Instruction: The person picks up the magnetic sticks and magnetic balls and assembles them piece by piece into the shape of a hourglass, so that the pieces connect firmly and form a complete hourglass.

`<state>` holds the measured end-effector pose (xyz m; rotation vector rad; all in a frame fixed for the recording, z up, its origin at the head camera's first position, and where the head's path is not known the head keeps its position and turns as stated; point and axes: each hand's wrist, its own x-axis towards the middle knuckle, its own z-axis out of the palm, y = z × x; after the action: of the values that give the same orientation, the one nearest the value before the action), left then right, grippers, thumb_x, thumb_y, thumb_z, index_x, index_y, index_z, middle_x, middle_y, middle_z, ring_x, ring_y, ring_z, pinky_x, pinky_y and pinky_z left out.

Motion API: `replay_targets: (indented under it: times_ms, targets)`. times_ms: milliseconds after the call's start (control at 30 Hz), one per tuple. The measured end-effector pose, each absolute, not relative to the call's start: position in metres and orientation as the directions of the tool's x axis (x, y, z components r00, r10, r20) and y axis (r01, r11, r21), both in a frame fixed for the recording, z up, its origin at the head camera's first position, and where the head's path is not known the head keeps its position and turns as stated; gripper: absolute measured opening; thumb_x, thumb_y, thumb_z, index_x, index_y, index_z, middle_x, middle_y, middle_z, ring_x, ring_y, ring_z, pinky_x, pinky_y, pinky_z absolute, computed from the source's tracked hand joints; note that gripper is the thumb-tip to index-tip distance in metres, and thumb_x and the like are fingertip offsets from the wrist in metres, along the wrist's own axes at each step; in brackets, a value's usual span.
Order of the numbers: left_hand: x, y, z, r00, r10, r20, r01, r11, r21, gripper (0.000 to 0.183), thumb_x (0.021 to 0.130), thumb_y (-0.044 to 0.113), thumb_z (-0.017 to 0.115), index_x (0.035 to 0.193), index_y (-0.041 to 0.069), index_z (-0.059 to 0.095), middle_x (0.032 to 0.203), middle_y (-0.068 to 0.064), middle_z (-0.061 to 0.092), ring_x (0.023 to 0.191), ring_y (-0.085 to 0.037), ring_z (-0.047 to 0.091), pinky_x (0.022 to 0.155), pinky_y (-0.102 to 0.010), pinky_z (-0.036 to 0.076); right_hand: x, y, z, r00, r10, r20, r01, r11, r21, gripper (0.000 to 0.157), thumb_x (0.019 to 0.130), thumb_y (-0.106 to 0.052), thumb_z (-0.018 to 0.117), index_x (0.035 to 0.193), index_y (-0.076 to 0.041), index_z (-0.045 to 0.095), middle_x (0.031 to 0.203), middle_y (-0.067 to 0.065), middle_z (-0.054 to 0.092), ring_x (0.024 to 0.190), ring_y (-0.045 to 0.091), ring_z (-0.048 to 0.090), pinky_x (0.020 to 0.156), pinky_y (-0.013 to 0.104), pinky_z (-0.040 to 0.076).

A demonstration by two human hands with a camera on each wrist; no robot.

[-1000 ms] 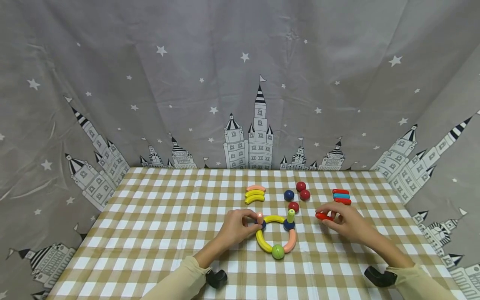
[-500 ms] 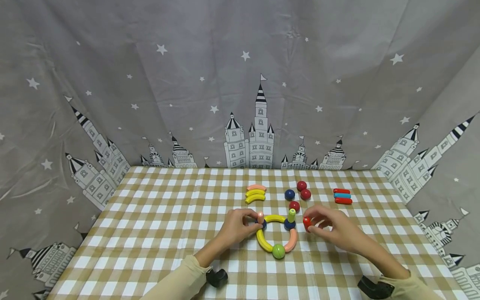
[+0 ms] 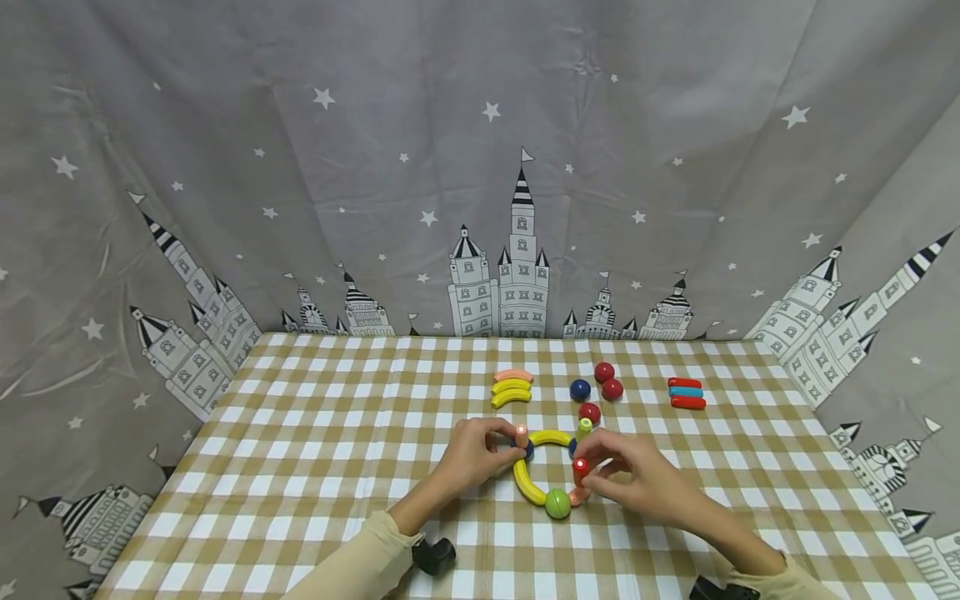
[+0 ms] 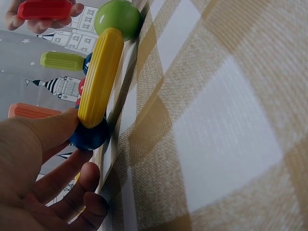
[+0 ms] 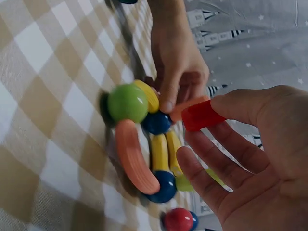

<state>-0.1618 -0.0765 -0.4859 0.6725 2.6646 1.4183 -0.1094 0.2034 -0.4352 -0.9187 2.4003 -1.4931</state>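
A ring of curved rods and balls lies on the table: a green ball [image 3: 557, 503] at the front, a yellow curved rod [image 3: 528, 485], another yellow one [image 3: 551, 437] at the back, and a pink curved rod [image 5: 134, 156]. Upright on the ring's two blue balls stand a pink rod [image 3: 521, 435] and a light-green rod [image 3: 585, 428]. My left hand [image 3: 474, 454] pinches the left blue ball [image 4: 90, 136] at the pink rod's base. Above the ring's right side, my right hand [image 3: 645, 479] holds a red rod [image 3: 580, 472] upright between thumb and fingertips, apart from the balls.
Behind the ring lie three red balls [image 3: 612, 389] and a blue ball [image 3: 580, 390]. Curved yellow and pink rods [image 3: 512, 388] lie at back left of them; red and blue straight rods [image 3: 686, 392] at right. A grey curtain [image 3: 337, 167] hangs behind the checked tablecloth [image 3: 337, 417].
My right hand has moved left to the ring, turning the red rod from lying flat to upright. My left hand has stayed at the blue ball.
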Motion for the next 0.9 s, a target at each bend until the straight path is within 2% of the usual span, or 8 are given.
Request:
replay_targets:
  times_ms: [67, 367, 567, 900]
  targets:
    - [-0.162, -0.076, -0.486, -0.904, 0.397, 0.157, 0.353, 0.487, 0.799, 0.014, 0.086, 0.017, 0.085, 0.099, 0.014, 0.08, 0.093, 0.006, 0.077, 0.056, -0.006, 0.05, 0.05, -0.021, 0.04, -0.109, 0.199, -0.439, -0.792, -0.583, 0.18, -0.409, 0.288, -0.866, 0.023, 0.094, -0.005, 0.074, 0.115, -0.008, 0.064, 0.106, 0.003, 0.069, 0.095, 0.016, 0.071, 0.08, 0.033, 0.06]
    - [-0.162, -0.076, -0.486, -0.906, 0.395, 0.154, 0.35, 0.492, 0.797, 0.014, 0.086, 0.018, 0.085, 0.098, 0.014, 0.08, 0.093, 0.006, 0.076, 0.058, -0.007, 0.051, 0.05, -0.021, 0.04, -0.106, 0.187, -0.45, -0.813, -0.565, 0.142, -0.351, 0.281, -0.893, 0.024, 0.093, -0.008, 0.075, 0.115, -0.006, 0.064, 0.106, 0.002, 0.068, 0.096, 0.021, 0.071, 0.081, 0.033, 0.059]
    - [-0.162, -0.076, -0.486, -0.903, 0.398, 0.16, 0.356, 0.487, 0.798, 0.012, 0.086, 0.017, 0.085, 0.097, 0.014, 0.08, 0.093, 0.007, 0.076, 0.057, -0.008, 0.051, 0.05, -0.021, 0.04, -0.104, 0.181, -0.456, -0.802, -0.577, 0.158, -0.378, 0.284, -0.881, 0.024, 0.093, -0.007, 0.075, 0.114, -0.006, 0.064, 0.104, 0.002, 0.07, 0.095, 0.019, 0.071, 0.08, 0.032, 0.059]
    - [-0.162, -0.076, -0.487, -0.903, 0.397, 0.164, 0.357, 0.483, 0.799, 0.012, 0.086, 0.017, 0.085, 0.097, 0.014, 0.08, 0.093, 0.006, 0.077, 0.057, -0.007, 0.051, 0.05, -0.021, 0.041, -0.104, 0.181, -0.458, -0.816, -0.568, 0.109, -0.346, 0.328, -0.879, 0.026, 0.092, -0.006, 0.076, 0.115, -0.006, 0.065, 0.104, 0.0, 0.071, 0.093, 0.014, 0.07, 0.081, 0.031, 0.059]
